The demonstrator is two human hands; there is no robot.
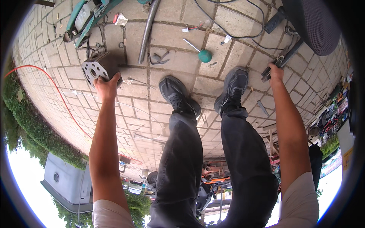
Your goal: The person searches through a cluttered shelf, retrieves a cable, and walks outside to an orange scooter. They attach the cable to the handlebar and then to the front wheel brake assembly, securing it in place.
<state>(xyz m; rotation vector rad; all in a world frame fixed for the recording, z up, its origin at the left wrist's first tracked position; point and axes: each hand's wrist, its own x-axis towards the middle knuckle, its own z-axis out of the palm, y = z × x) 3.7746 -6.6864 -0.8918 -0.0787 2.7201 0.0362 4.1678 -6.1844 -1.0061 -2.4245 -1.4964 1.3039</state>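
Observation:
My left hand (107,87) grips the near edge of a dark metal block (95,67) whose face has several round holes. The thumb lies along its right side and the fingers reach over the holed face. On the right, my right hand (276,74) is closed around dark metal bars (281,60). They run up toward a dark mesh-covered piece (319,25); how they join is hard to see. A screwdriver with a round green handle (205,56) lies on the paving between the hands, beyond my shoes.
A metal pipe (146,34) and a green frame part (85,21) lie on the paving bricks (176,37). A black cable (228,34) loops at the top. A small white connector (186,29) has wires attached. An orange-red hose (55,85) curves along the left.

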